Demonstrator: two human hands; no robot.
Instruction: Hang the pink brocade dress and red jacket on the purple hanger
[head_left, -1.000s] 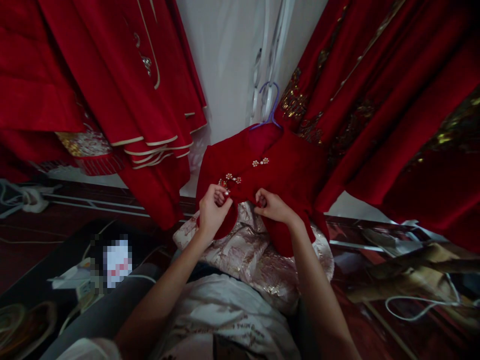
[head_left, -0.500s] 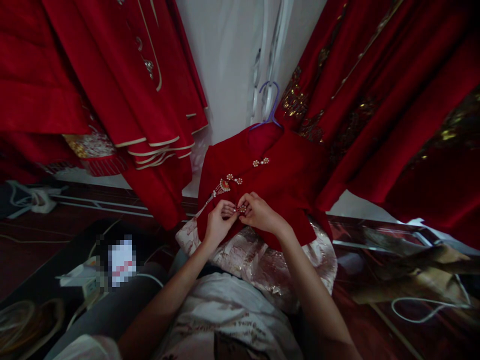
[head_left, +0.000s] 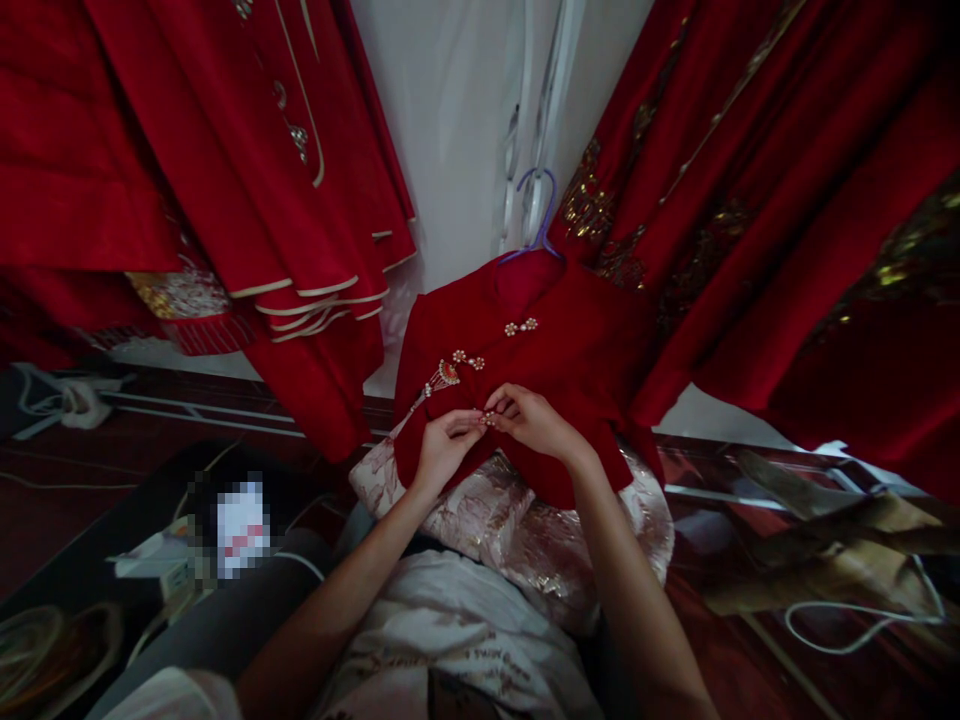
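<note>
A red jacket [head_left: 577, 370] on a purple hanger [head_left: 541, 225] lies across my lap, over a pale pink brocade cloth [head_left: 480, 530]. Near its lower front edge, my left hand [head_left: 446, 445] and my right hand [head_left: 529, 420] meet, fingertips pinched on a small beaded flower clasp [head_left: 487, 419]. Fingers partly cover that clasp. Higher on the front sit another flower clasp [head_left: 521, 327] and, to the left, a clasp [head_left: 468, 360] beside a fan-shaped beaded pendant [head_left: 448, 374] with a tassel.
Red garments [head_left: 210, 140] hang at the left, and gold-embroidered red garments [head_left: 750, 220] at the right. A blurred-out phone-like object [head_left: 241, 530] and a white power strip [head_left: 154, 555] lie at left. A white cord [head_left: 862, 606] loops at lower right.
My left hand's fingers have straightened and moved slightly right along the clasp. My right hand has shifted slightly right and still pinches there. The jacket stays in place.
</note>
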